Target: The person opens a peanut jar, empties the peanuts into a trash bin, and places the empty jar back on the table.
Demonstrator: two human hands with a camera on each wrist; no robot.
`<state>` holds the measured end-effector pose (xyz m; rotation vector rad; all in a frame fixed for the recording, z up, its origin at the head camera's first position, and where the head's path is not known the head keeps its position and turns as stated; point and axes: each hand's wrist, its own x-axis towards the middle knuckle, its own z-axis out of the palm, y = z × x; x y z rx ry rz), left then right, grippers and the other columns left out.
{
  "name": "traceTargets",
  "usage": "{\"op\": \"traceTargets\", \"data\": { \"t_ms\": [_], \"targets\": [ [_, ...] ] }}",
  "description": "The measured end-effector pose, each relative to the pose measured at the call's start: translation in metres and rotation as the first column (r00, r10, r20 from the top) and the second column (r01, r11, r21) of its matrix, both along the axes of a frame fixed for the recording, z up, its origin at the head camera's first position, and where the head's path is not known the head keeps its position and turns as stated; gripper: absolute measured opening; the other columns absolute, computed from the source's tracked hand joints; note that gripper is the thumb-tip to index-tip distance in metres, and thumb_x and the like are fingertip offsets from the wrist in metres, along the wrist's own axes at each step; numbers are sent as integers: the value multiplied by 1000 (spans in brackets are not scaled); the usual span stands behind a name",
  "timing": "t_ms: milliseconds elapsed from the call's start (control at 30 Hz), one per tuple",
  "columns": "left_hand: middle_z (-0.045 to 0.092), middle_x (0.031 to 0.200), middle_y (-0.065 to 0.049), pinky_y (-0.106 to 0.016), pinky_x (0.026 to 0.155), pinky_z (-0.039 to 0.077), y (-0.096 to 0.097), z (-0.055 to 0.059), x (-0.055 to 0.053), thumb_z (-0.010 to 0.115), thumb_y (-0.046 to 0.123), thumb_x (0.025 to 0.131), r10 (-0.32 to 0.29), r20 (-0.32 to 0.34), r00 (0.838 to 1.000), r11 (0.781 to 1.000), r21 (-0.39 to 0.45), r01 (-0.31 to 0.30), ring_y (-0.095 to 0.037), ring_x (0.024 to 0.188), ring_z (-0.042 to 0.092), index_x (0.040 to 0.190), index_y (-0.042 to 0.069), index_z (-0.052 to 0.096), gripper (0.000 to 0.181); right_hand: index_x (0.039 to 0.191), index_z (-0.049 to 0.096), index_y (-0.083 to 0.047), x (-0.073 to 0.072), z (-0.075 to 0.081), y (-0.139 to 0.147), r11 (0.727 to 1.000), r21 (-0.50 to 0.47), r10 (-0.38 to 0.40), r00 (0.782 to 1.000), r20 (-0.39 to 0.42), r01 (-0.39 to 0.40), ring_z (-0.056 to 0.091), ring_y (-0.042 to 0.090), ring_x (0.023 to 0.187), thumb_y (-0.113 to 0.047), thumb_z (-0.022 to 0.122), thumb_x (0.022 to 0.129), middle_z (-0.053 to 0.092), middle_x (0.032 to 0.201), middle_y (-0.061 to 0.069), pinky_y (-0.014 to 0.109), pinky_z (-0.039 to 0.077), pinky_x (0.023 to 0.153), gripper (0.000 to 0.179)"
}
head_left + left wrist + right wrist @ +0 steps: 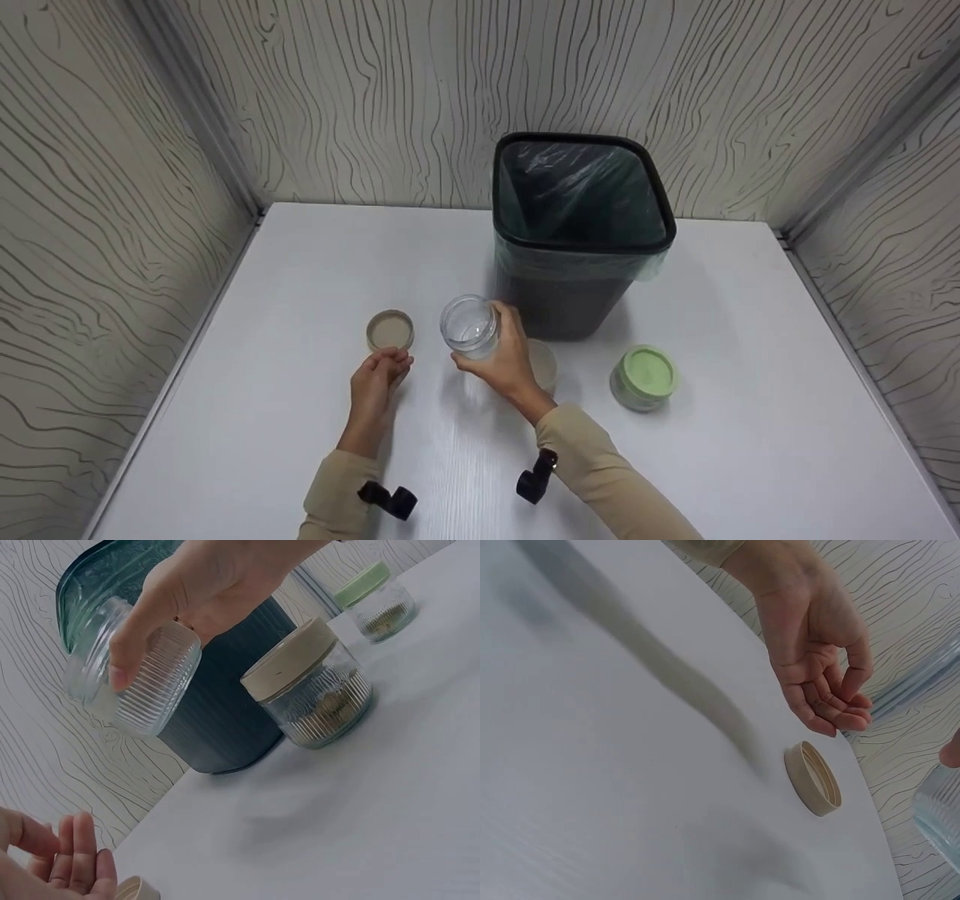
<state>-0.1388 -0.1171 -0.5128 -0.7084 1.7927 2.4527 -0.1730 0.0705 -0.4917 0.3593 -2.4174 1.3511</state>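
In the head view my right hand (506,356) grips a clear ribbed glass jar (469,326) without a lid, thumb on one side and fingers on the other. The jar is held above the table, tilted, and nothing shows inside it. My left hand (379,379) hovers with loosely bent fingers; the right wrist view shows its palm with nothing in it. Just beyond its fingertips a beige lid (812,778) lies on the table with its hollow side up. Behind my right hand stands a beige-lidded jar (311,686) with brownish contents, partly hidden in the head view.
A dark bin (562,300) with a translucent green liner stands at the back, close beyond my right hand. A green-lidded jar (645,377) with brownish contents sits to the right on the white table (750,420). Patterned walls (420,97) enclose the back and sides.
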Motion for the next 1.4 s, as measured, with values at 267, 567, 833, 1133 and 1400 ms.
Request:
{"op": "traceTargets", "data": {
  "t_ms": [267,567,833,1133,1400],
  "targets": [
    [66,106,-8,-22,94,56,-1,-3,-3,38,3,95,2,25,1000,999,-46,-1,-4,90,66,120,-7,50,30,128,48,0,-1,-6,-4,1000,17,13,999,49,-13,51,28,117,-22,90,57,49,122,16,47,47,104,85],
    [66,94,0,-22,91,57,-2,-3,-3,39,2,94,17,21,1000,999,-30,-17,-3,86,66,114,-5,53,25,127,49,-2,-7,-14,-12,999,40,9,995,96,-13,54,28,116,-22,89,57,53,121,14,45,49,102,84],
    [65,96,0,-25,96,56,-1,-3,-4,40,2,94,12,9,1000,999,-39,-12,-3,89,65,113,-5,53,25,126,48,0,-13,-17,-17,998,54,26,994,111,-32,55,30,116,-20,88,57,55,122,16,46,49,103,83],
    [64,93,1,-19,89,57,-2,-7,0,38,1,94,19,0,1000,1000,-22,-19,-2,86,65,114,-7,53,26,125,49,1,-15,-23,-20,996,75,26,986,163,-39,57,32,115,-18,90,56,59,121,18,47,48,103,82],
    [64,91,3,-19,88,57,-2,-12,1,38,2,94,23,28,999,999,-40,-22,-2,85,65,119,-9,51,30,127,46,3,-18,-31,-27,998,62,13,968,251,-30,55,34,119,-16,89,59,56,124,21,47,46,107,83]
  ]
}}
